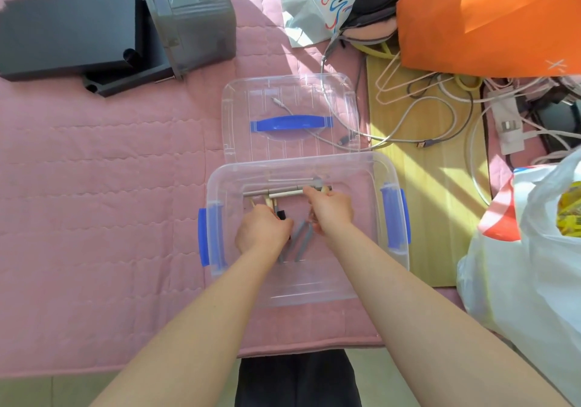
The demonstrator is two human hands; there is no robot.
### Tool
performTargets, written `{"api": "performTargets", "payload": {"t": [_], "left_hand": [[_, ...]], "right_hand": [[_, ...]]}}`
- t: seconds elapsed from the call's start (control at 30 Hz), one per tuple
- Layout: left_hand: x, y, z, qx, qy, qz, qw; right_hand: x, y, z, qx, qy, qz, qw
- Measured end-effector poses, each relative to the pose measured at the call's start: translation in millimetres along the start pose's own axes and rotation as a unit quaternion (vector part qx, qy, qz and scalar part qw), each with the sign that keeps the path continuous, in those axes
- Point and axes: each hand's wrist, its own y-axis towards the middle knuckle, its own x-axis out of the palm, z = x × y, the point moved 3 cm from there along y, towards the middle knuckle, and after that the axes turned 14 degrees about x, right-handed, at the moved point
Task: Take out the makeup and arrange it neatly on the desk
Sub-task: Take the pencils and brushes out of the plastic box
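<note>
While both hands are down inside the clear box (217, 186), all the makeup lies there too. The left hand (262, 230) is curled round a few slim sticks (254, 202). The right hand (331, 210) pinches the right end of the silver tubes (283, 193), which run left to right along the far wall, just beyond both hands. Two grey pencils (301, 241) lie between the wrists, pointing back toward the person. The tubes look likeliest to come out with the right hand.
</note>
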Motion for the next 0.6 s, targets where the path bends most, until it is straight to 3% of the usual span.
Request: {"api": "performTargets", "payload": {"t": [0.13, 0.3, 0.6], "left_hand": [[5, 3, 1, 0.002, 0.077, 0.013, 0.997], [10, 1, 5, 0.042, 0.134, 0.003, 0.990], [2, -2, 2, 0.060, 0.050, 0.002, 0.997]], "right_hand": [[10, 6, -2, 0.048, 0.037, 0.015, 0.998], [29, 21, -3, 0.018, 0.002, 0.043, 0.999], [32, 29, 1, 0.025, -0.043, 0.096, 0.994]]}}
